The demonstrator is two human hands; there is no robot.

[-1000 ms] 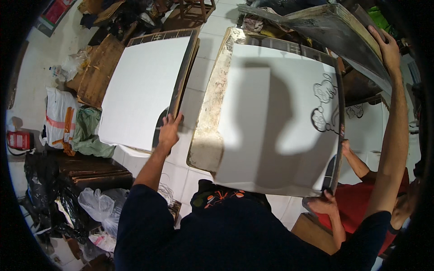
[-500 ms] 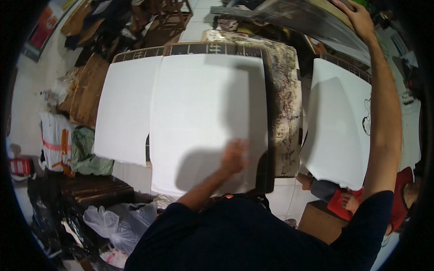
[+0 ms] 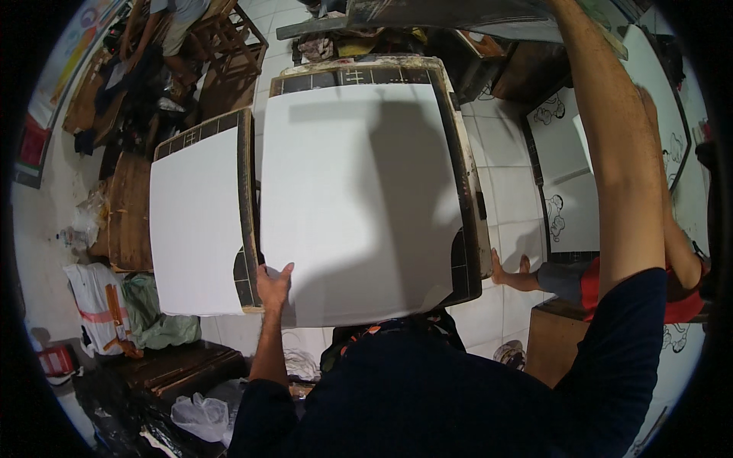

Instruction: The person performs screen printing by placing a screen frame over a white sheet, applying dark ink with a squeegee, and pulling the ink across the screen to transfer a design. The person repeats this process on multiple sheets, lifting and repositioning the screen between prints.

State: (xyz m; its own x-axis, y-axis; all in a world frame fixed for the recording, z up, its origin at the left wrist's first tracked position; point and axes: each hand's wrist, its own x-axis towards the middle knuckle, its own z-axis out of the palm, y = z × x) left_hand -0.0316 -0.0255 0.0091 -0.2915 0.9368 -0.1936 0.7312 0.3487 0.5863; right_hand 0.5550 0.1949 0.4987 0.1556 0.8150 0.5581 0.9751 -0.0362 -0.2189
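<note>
My left hand (image 3: 275, 284) grips the left edge of a large dark-rimmed board (image 3: 351, 168) covered with a plain white sheet, thumb on top, some fingers hidden. The board rests on a worn, stained pallet (image 3: 481, 259). Just left is a second board (image 3: 195, 217) with a white sheet. My right arm (image 3: 618, 175) reaches up past the top edge toward a raised grey, flat frame (image 3: 450, 17); that hand is out of view.
A co-worker in red (image 3: 687, 301) is at right beside sheets with line drawings (image 3: 569, 214). Another person sits upper left by a wooden stool (image 3: 233, 42). Left lie wooden panels (image 3: 130, 214), sacks (image 3: 149, 313) and bags. A cardboard-coloured box (image 3: 546, 343) stands lower right.
The drawn sheet's board has left the middle toward the right. A plain white board has moved from the left into the middle. My left hand has swept across it to its left edge.
</note>
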